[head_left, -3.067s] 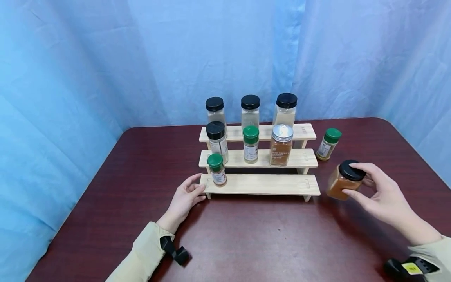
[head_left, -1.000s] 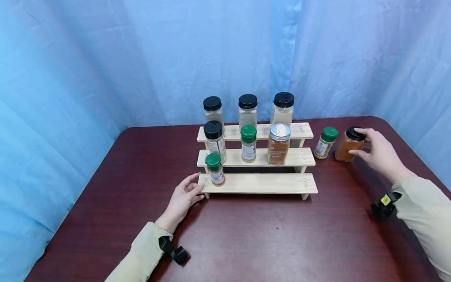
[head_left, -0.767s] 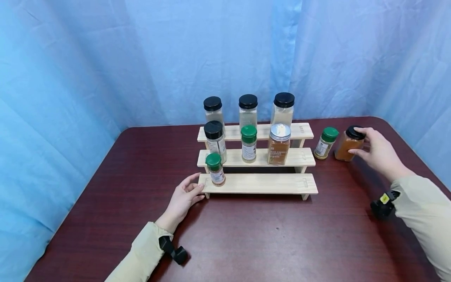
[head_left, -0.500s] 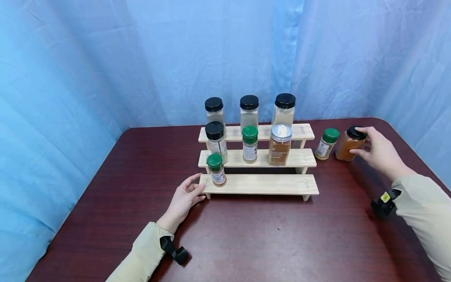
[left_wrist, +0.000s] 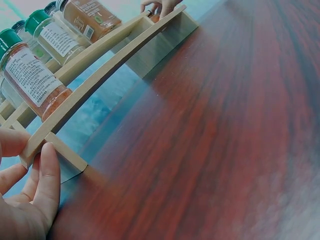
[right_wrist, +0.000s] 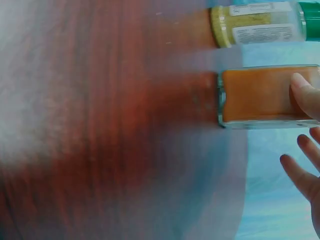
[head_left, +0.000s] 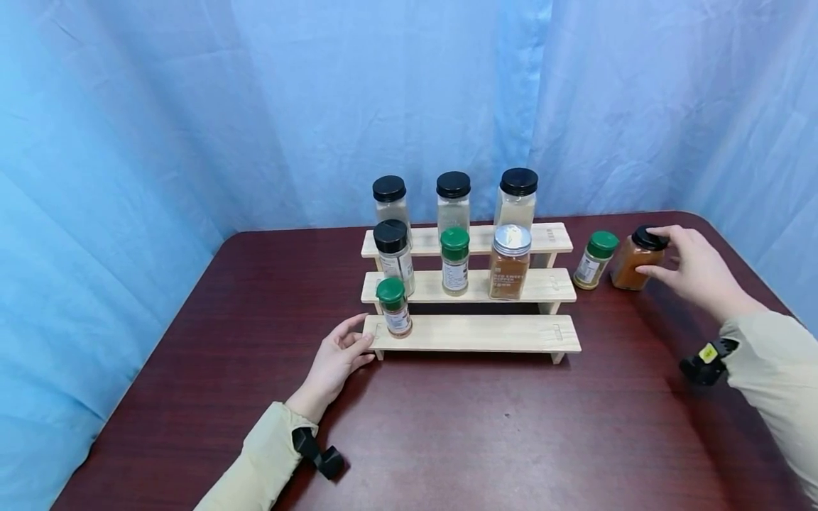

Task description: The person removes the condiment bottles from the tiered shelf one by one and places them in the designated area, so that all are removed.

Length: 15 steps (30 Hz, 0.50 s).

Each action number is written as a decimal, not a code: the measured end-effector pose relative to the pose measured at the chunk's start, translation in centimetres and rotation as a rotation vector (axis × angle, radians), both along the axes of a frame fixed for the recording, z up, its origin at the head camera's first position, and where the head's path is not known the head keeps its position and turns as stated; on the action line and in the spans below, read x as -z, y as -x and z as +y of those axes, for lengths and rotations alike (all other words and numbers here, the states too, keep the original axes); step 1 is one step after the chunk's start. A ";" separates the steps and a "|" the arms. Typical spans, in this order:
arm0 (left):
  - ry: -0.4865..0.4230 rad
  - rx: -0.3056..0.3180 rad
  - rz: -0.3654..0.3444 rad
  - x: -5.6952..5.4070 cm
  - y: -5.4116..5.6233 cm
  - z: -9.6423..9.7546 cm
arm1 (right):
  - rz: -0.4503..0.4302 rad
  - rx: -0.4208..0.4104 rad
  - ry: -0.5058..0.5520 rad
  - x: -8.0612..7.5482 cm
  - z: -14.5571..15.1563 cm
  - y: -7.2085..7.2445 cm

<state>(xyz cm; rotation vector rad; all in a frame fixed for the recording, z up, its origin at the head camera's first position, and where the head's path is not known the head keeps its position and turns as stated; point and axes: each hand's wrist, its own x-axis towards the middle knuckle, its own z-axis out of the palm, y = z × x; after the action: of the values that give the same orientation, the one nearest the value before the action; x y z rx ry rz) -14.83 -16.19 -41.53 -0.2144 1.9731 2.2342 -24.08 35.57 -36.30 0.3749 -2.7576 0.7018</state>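
Observation:
My left hand [head_left: 336, 358] pinches the left end of the lowest shelf of a three-tier wooden spice rack [head_left: 486, 332], thumb and fingers around the board's corner in the left wrist view. Beside those fingers stands a green-capped spice bottle [left_wrist: 34, 77] on that shelf. At the back right of the table, my right hand [head_left: 703, 273] holds a square jar of orange-brown spice [head_left: 629, 266] with a black lid. Its thumb [right_wrist: 306, 95] lies on the jar's side and its index finger on the lid, other fingers spread away. The jar stands upright beside another green-capped bottle [head_left: 589, 270].
Three black-lidded jars [head_left: 454, 202] line the top tier. The middle tier bears a black-capped bottle [head_left: 395, 259], a green-capped bottle [head_left: 455, 266] and a silver-lidded jar of brown spice [head_left: 509, 270]. Blue curtains [head_left: 319, 106] rise behind the dark red table [head_left: 447, 440].
The right hand has carried the orange-brown jar from beside the lowest shelf back to the right of the green-capped bottle, where it now stands. My left hand stays on the rack.

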 end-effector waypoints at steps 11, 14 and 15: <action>0.013 0.009 0.002 0.0 0.0 -0.2 | -0.034 0.024 0.036 -1.7 -0.3 -0.9; 0.012 0.008 0.001 0.0 0.0 -0.2 | -0.015 0.062 0.077 -2.7 -0.9 -1.5; 0.010 0.007 0.001 0.0 0.0 -0.1 | -0.003 0.067 0.092 -3.0 -1.1 -1.7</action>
<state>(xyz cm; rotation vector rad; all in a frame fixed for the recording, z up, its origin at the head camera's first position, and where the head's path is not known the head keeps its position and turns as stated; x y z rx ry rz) -14.85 -16.33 -41.52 -0.2072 1.9827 2.2208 -22.33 34.47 -33.27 0.2609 -2.7151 0.8087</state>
